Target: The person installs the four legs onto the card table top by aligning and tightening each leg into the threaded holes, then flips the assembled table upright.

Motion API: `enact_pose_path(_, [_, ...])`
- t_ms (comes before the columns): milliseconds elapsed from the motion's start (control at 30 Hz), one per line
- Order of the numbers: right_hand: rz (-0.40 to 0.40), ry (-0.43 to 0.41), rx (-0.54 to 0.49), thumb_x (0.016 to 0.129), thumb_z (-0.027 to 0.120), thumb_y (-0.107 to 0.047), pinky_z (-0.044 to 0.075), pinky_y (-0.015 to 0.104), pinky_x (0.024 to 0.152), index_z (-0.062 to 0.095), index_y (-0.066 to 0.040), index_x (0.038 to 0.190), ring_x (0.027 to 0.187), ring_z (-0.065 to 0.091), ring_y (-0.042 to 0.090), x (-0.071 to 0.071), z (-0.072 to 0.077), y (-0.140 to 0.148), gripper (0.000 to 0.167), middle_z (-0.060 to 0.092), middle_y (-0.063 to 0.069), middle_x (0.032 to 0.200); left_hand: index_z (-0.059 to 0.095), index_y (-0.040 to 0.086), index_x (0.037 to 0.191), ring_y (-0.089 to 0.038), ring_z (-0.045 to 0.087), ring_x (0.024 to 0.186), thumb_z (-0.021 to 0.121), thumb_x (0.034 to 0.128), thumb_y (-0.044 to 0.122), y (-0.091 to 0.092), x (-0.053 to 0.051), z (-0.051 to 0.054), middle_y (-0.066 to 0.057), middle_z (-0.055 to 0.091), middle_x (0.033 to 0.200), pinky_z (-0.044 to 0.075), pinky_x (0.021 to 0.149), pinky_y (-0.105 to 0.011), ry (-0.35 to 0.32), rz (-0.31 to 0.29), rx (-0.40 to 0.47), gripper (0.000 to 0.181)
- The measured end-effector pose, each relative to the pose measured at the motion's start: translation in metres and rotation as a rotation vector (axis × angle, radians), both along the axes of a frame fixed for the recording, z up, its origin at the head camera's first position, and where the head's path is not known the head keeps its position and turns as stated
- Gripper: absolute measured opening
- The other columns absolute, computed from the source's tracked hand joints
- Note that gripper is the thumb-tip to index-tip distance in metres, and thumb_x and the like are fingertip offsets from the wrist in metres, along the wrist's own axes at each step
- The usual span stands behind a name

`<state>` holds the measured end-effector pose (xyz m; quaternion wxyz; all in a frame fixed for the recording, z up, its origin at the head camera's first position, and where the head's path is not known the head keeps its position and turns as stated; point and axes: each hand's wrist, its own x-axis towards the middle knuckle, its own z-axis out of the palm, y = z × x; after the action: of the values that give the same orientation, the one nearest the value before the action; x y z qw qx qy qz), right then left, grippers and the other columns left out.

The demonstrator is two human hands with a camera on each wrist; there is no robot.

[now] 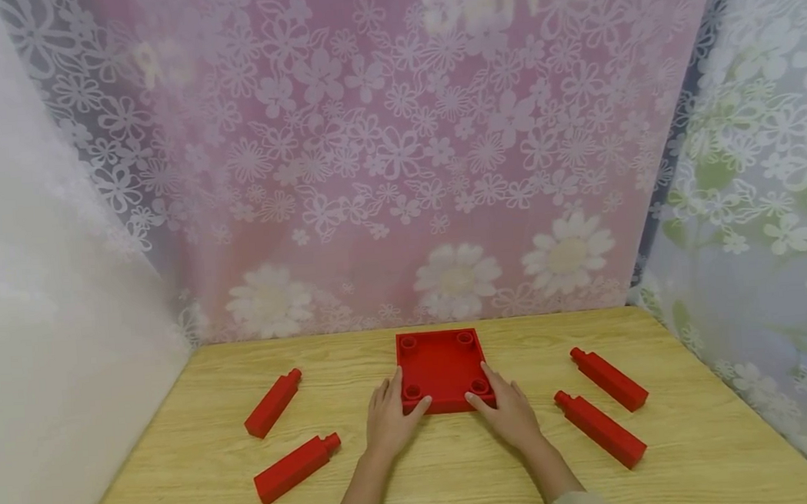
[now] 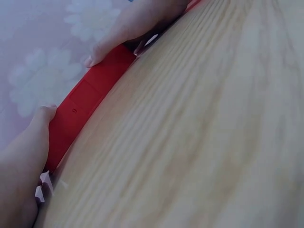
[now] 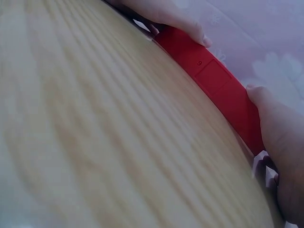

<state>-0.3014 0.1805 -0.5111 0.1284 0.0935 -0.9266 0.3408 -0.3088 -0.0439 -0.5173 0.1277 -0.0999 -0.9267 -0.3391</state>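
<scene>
A red square panel (image 1: pixel 442 365) with a raised rim lies on the table, a round socket showing in each corner. My left hand (image 1: pixel 388 421) grips its left near corner, thumb over the front rim and fingers along the side. At the opposite near corner my right hand (image 1: pixel 512 415) holds it the same way. Both wrist views show the panel's front side (image 2: pixel 76 107) close to the wood, with a small raised mark and a rectangular outline on it. The undersides of the fingers are mostly hidden.
Two red square-section legs with narrow round ends, an upper one (image 1: pixel 274 403) and a lower one (image 1: pixel 296 470), lie left of the hands. Two more, an upper one (image 1: pixel 608 379) and a lower one (image 1: pixel 600 429), lie right. Flowered curtains (image 1: pixel 398 167) border the wooden table (image 1: pixel 458 472).
</scene>
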Motion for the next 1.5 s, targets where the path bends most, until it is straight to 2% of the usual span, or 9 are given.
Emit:
enact_pose_path(300, [-0.002, 0.001, -0.005, 0.087, 0.056, -0.048, 0.013, 0.053, 0.105, 0.031, -0.004, 0.143, 0.128, 0.03, 0.038, 0.01, 0.003, -0.001, 0.075, 0.037, 0.02, 0.139, 0.028, 0.009, 0.145, -0.037, 0.03, 0.127, 0.049, 0.0834, 0.063, 0.0, 0.009, 0.001, -0.014, 0.041, 0.137, 0.024, 0.099, -0.056, 0.035, -0.009, 0.011, 0.084])
enact_pose_path(600, [0.004, 0.013, -0.009, 0.087, 0.057, -0.048, 0.014, 0.054, 0.104, 0.033, -0.005, 0.142, 0.127, 0.031, 0.039, 0.019, 0.006, -0.003, 0.074, 0.039, 0.02, 0.137, 0.027, 0.01, 0.145, -0.037, 0.028, 0.128, 0.048, 0.0838, 0.064, -0.002, 0.02, 0.001, -0.014, 0.039, 0.139, 0.024, 0.099, -0.056, 0.011, -0.01, 0.037, 0.084])
enact_pose_path(1067, [0.004, 0.047, 0.003, 0.086, 0.058, -0.047, 0.018, 0.053, 0.103, 0.035, -0.003, 0.141, 0.125, 0.033, 0.04, 0.03, 0.003, -0.007, 0.074, 0.042, 0.021, 0.135, 0.029, 0.006, 0.144, -0.038, 0.03, 0.126, 0.049, 0.0842, 0.062, -0.006, 0.032, 0.001, -0.017, 0.041, 0.137, 0.025, 0.099, -0.056, 0.018, -0.009, 0.027, 0.084])
enact_pose_path(1500, [-0.013, -0.028, -0.004, 0.087, 0.055, -0.051, 0.021, 0.058, 0.1, 0.033, -0.006, 0.143, 0.125, 0.032, 0.042, 0.045, 0.002, -0.009, 0.075, 0.038, 0.02, 0.138, 0.03, 0.007, 0.144, -0.039, 0.031, 0.126, 0.05, 0.0837, 0.062, -0.007, 0.045, -0.001, -0.018, 0.041, 0.136, 0.025, 0.098, -0.057, 0.008, 0.0, 0.033, 0.084])
